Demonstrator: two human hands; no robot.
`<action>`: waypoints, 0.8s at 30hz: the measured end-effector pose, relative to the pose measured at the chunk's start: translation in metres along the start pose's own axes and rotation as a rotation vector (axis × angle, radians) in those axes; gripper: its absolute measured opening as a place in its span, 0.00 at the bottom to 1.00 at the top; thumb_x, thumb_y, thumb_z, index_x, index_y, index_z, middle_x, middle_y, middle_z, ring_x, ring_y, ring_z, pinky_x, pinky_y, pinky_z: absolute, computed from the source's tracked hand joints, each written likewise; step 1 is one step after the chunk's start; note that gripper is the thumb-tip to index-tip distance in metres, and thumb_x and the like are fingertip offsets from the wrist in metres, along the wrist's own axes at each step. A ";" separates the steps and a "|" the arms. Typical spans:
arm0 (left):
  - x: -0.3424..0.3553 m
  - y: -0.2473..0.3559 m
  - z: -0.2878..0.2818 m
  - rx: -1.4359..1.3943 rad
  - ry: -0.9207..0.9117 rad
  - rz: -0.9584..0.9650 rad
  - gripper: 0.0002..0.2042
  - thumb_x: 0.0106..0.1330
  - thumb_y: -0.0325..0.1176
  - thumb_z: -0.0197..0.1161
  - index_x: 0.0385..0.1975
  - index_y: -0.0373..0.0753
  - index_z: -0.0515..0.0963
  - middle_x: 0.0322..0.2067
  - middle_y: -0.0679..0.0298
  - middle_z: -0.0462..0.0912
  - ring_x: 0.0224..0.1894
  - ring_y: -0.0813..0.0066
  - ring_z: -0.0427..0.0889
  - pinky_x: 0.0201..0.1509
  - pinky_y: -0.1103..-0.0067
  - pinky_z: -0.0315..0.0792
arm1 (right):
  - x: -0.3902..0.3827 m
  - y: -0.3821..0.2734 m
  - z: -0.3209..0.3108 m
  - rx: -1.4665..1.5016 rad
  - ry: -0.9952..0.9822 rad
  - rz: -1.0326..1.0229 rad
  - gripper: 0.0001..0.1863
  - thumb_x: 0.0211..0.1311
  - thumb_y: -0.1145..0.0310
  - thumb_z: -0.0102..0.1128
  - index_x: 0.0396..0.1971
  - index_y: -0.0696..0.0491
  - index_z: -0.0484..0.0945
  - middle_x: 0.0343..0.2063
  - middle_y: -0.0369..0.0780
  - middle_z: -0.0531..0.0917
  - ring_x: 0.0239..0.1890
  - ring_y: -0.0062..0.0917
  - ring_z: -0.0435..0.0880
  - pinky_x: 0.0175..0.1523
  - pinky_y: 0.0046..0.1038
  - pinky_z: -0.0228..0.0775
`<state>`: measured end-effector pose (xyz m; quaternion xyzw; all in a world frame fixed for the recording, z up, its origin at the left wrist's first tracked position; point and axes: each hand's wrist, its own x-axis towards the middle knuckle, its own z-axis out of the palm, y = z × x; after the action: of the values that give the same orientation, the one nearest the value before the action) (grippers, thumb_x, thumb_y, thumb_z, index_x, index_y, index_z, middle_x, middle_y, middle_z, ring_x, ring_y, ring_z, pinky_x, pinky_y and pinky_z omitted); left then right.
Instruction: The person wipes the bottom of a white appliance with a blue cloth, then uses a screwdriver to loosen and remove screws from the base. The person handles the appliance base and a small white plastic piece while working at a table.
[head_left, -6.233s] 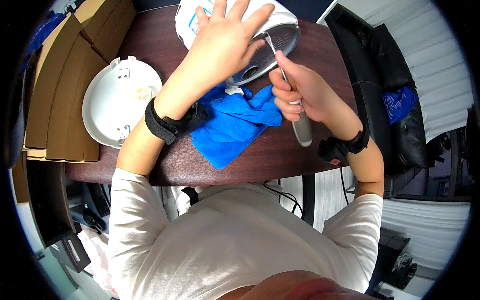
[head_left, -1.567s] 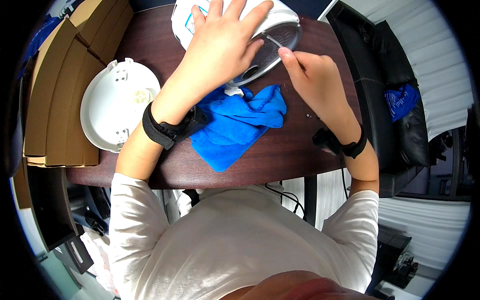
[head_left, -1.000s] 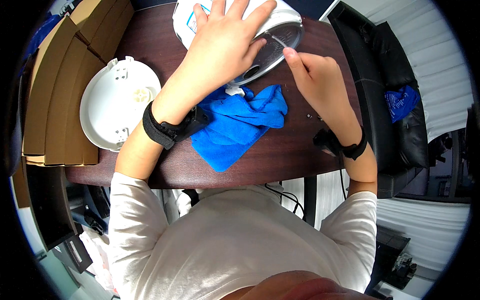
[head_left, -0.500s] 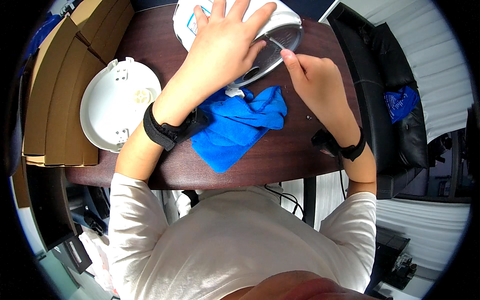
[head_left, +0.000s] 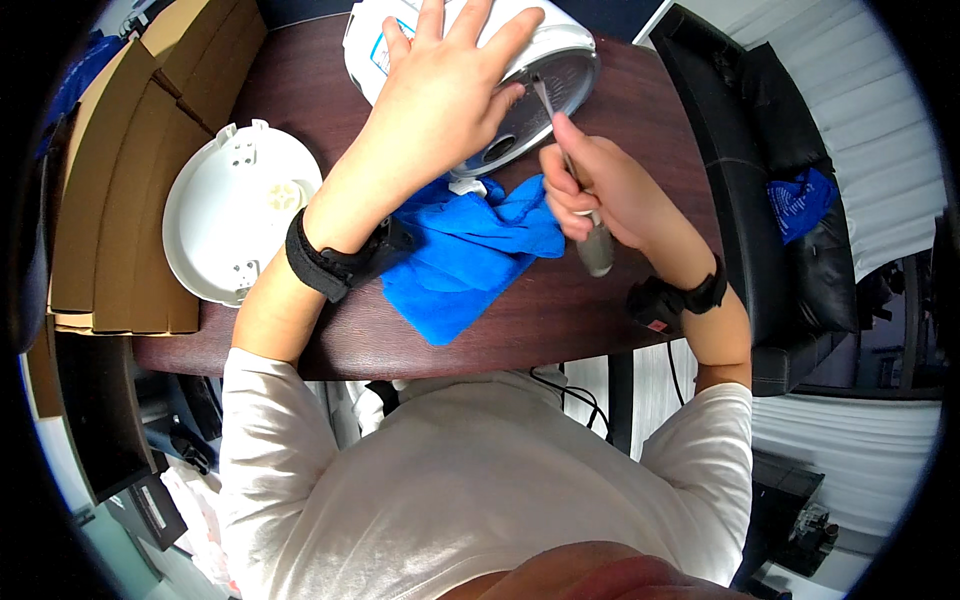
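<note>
My left hand (head_left: 440, 95) lies spread over the side of a white rounded appliance (head_left: 368, 50), steadying it at the far edge of the table. The appliance is tipped, and its silver-rimmed end faces right and toward me; much of its body is behind my hand. In my right hand (head_left: 610, 185) is a screwdriver (head_left: 599, 250) with a grey handle and a thin metal shaft. Its tip reaches the inner face of that end, near my left thumb. A crumpled blue cloth (head_left: 450, 275) lies in front of the appliance, a small white piece (head_left: 467, 186) at its upper edge.
A round white cover (head_left: 220, 210) with tabs lies at the left of the dark wooden table (head_left: 350, 345). Cardboard boxes (head_left: 115, 200) stand along the left edge. Beyond the right edge is a black sofa (head_left: 760, 230) with a blue bag (head_left: 803, 205).
My right hand has turned over and shifted slightly left and down, bringing the screwdriver's handle into sight. The left hand and appliance have barely shifted left.
</note>
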<state>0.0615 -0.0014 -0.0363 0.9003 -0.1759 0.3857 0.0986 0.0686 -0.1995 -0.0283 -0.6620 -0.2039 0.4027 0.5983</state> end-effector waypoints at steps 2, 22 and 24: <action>0.001 0.001 -0.001 0.006 -0.003 -0.007 0.29 0.60 0.37 0.62 0.63 0.58 0.63 0.65 0.54 0.60 0.65 0.38 0.57 0.59 0.40 0.56 | -0.002 0.004 -0.006 -0.415 0.294 -0.108 0.31 0.72 0.48 0.39 0.12 0.54 0.65 0.07 0.34 0.62 0.11 0.20 0.63 0.19 0.27 0.58; 0.000 0.000 0.001 0.003 0.000 0.002 0.29 0.61 0.37 0.62 0.63 0.58 0.63 0.65 0.54 0.60 0.66 0.39 0.56 0.59 0.40 0.55 | -0.001 -0.009 0.002 -1.429 0.871 -0.537 0.26 0.64 0.53 0.54 0.09 0.53 0.74 0.07 0.45 0.73 0.10 0.40 0.75 0.17 0.34 0.66; 0.000 0.000 0.002 0.010 0.003 0.003 0.29 0.61 0.37 0.62 0.63 0.58 0.63 0.65 0.54 0.60 0.66 0.39 0.56 0.59 0.40 0.55 | -0.001 -0.009 0.002 -1.473 0.889 -0.549 0.26 0.64 0.53 0.55 0.08 0.53 0.74 0.07 0.45 0.73 0.10 0.39 0.76 0.16 0.33 0.67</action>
<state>0.0623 -0.0018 -0.0376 0.8999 -0.1754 0.3881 0.0939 0.0679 -0.1971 -0.0191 -0.9000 -0.3111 -0.2800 0.1213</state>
